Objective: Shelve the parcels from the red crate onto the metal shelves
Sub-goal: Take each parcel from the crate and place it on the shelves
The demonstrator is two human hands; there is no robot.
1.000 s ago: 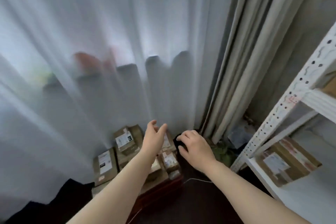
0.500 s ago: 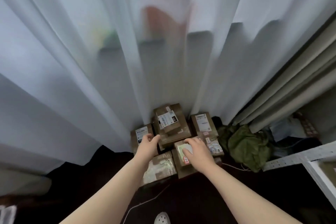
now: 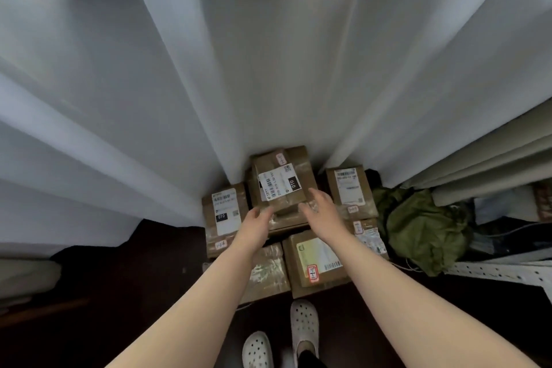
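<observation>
— Where the curtain (image 3: 268, 69) hangs, what is piled up?
— Taped parcels (image 3: 313, 260), crowded around and under the top parcel (image 3: 277, 188); any crate beneath is hidden.
— And the pose?
— Both reach forward: left grip (image 3: 257, 222) and right grip (image 3: 324, 209) flank the top parcel's near edge, fingers wide, holding nothing.

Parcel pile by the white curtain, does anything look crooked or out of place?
The top brown cardboard parcel with the white label sits twisted, its edges at an angle to the larger brown box beneath. Right of the pile, a crumpled olive-green cloth lies heaped on the dark floor.
</observation>
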